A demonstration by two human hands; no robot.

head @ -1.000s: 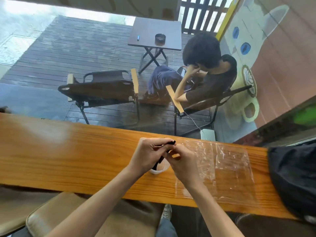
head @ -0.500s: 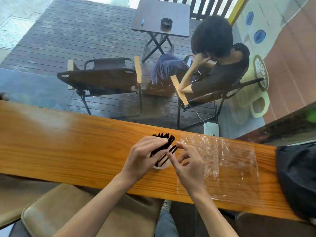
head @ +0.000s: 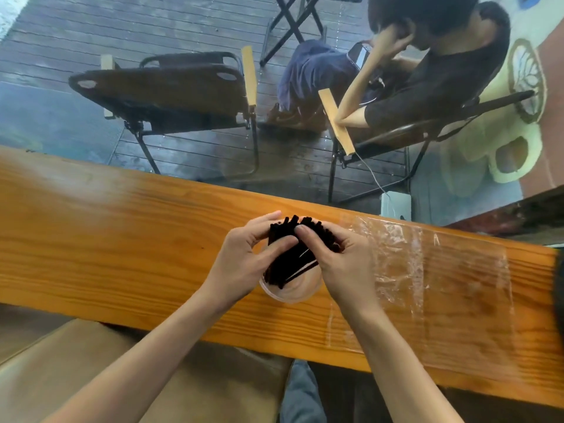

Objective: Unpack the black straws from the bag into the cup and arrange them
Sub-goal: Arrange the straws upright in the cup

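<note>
A bundle of black straws stands tilted in a clear cup on the wooden counter. My left hand grips the bundle from the left, fingers wrapped around its upper part. From the right, my right hand closes on the same bundle, its index finger on top of the straws. The straw tips fan out above both hands. The clear plastic bag lies flat on the counter to the right, with no straws visible inside it.
A window runs behind the counter; outside, a person sits on a folding chair beside a vacant chair. A dark item sits at the counter's right edge. A tan stool cushion is below on the left.
Both hands have closed around the straw bundle, which was loosely fanned half a second ago. The view has tilted down and closer to the cup.
</note>
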